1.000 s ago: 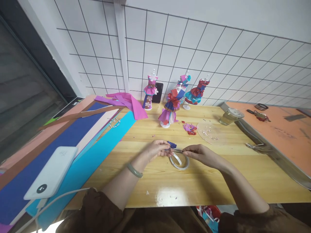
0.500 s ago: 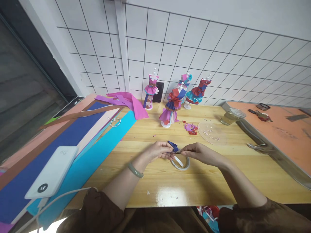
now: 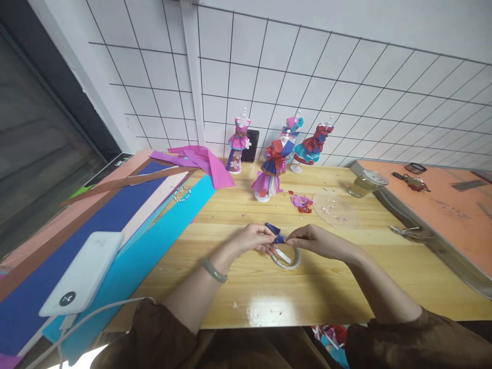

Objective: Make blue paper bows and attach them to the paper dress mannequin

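Note:
Between my two hands is a small dark blue piece (image 3: 279, 239), folded or bunched. My left hand (image 3: 257, 239) pinches its left side between thumb and fingers. From the right, my right hand (image 3: 312, 241) has its thumb and forefinger closed on the piece's right edge. A second flap of dark blue (image 3: 272, 228) stands up just behind the left fingertips; whether it joins the held piece I cannot tell. Just under the hands a roll of white tape (image 3: 289, 266) lies flat on the wooden table (image 3: 215, 302), partly covered by the fingers.
Small dress forms in coloured paper, one pink (image 3: 240, 136), one red and blue (image 3: 273, 159), stand at the back. Coloured sheets (image 3: 169, 220) and a white power bank (image 3: 86, 271) lie left. A glass cup (image 3: 365, 184) and a clear disc (image 3: 332, 211) are right.
The blue piece between the fingertips has turned and shows more of its surface. Both hands have stayed in nearly the same place.

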Demonstrator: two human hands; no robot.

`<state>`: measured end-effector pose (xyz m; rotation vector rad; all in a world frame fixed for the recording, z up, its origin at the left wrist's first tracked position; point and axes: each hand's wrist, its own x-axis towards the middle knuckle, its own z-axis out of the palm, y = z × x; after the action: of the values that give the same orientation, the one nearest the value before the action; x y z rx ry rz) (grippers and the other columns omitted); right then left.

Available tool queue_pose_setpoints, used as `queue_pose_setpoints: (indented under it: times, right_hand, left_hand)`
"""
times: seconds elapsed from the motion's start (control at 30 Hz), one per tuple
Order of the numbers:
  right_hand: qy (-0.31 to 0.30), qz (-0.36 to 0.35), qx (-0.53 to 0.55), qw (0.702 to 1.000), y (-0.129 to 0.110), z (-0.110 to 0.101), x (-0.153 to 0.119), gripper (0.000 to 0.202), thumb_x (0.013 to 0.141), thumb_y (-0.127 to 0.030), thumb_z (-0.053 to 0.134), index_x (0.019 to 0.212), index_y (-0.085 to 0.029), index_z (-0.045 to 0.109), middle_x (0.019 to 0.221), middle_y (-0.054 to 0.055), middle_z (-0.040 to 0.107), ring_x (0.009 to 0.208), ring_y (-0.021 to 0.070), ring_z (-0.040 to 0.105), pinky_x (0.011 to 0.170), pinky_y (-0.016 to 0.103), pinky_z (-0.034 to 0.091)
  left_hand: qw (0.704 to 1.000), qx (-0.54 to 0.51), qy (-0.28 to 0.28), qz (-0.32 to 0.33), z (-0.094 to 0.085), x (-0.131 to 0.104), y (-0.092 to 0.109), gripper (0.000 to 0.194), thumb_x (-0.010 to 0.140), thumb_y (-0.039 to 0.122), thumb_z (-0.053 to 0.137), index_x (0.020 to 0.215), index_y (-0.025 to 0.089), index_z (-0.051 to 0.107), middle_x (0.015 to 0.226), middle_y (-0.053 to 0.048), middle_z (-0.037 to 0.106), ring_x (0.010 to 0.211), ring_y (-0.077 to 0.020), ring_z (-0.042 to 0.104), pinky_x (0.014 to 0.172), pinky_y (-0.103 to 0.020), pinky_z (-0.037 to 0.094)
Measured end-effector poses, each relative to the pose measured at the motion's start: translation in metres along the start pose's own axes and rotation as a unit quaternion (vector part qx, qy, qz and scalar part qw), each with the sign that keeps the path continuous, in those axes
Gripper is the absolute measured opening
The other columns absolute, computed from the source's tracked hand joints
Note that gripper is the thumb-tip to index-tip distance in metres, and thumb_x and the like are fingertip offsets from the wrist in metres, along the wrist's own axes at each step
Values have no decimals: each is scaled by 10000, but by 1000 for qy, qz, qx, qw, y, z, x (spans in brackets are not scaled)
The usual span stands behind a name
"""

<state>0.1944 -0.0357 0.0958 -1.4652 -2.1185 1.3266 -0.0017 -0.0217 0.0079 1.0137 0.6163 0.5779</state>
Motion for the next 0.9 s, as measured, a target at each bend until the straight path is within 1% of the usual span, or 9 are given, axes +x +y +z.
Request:
queue_pose_setpoints:
  times: [0.17, 0.37, 0.53, 0.63, 0.7, 0.77, 0.8, 0.87, 0.9]
  right_hand:
    - [10, -1, -20, 1000, 1, 1, 0, 355, 620, -519, 584, 638, -177, 681, 556, -6, 569, 548, 124, 454, 513, 228, 349]
    - [-67, 21, -91, 993, -1, 0, 2, 474, 712, -567, 454, 760, -143, 660, 632, 2, 555, 585, 118, 437, 566, 243, 357]
    - [-71, 23, -87, 993, -1, 1, -4, 469, 725, -567, 441, 779, -146, 640, 685, 21, 577, 630, 138, 464, 584, 249, 367]
    - [-47, 29, -80, 995, 8, 0, -11, 468, 732, -570, 425, 771, -151, 630, 714, 30, 592, 663, 154, 491, 604, 254, 383]
    - [-16, 30, -69, 997, 20, 2, -13, 468, 746, -565, 405, 801, -155, 623, 761, 38, 607, 701, 163, 511, 630, 257, 394]
    - [46, 42, -74, 995, 37, 8, -14, 461, 738, -562, 418, 858, -160, 610, 799, 47, 617, 723, 170, 528, 643, 258, 399]
    - [92, 58, -91, 990, 45, 13, -13, 463, 715, -567, 449, 884, -163, 601, 799, 51, 621, 712, 173, 536, 633, 261, 401]
    - [169, 110, -137, 970, 62, 24, -11, 492, 658, -571, 517, 938, -172, 582, 762, 56, 625, 682, 188, 554, 599, 268, 400]
    - [194, 130, -149, 961, 68, 31, -10, 489, 646, -564, 533, 945, -179, 578, 760, 58, 629, 681, 194, 563, 589, 267, 401]
  left_hand:
    - [1000, -4, -4, -8, 0, 0, 0, 280, 654, 337, 631, 780, 103, 543, 708, -88, 641, 619, -149, 620, 637, -301, 471]
    - [1000, -9, -9, -20, 0, 0, 1, 292, 653, 348, 623, 782, 107, 519, 670, -76, 635, 597, -146, 618, 617, -294, 469]
    - [999, -17, 20, -27, 1, 1, 3, 262, 670, 327, 596, 783, 118, 486, 640, -63, 614, 570, -153, 616, 566, -287, 469]
    - [998, -24, 52, -25, 0, 2, 4, 246, 693, 327, 572, 783, 129, 455, 648, -65, 614, 558, -154, 617, 535, -269, 467]
    - [997, -27, 70, -26, -1, 3, 5, 238, 711, 330, 554, 788, 137, 438, 635, -63, 616, 551, -151, 617, 515, -249, 462]
    - [996, -30, 77, -23, -2, 4, 4, 234, 720, 330, 546, 799, 143, 431, 631, -61, 619, 549, -149, 617, 500, -234, 458]
    - [996, -31, 76, -21, -3, 4, 3, 233, 721, 329, 544, 804, 145, 429, 631, -61, 620, 546, -148, 617, 494, -230, 456]
    - [997, -32, 75, -20, -5, 5, 1, 231, 723, 328, 541, 814, 149, 427, 631, -58, 621, 539, -147, 615, 483, -226, 453]
    - [997, -31, 74, -21, -5, 6, 0, 229, 725, 328, 537, 818, 151, 426, 629, -56, 621, 535, -147, 614, 479, -225, 451]
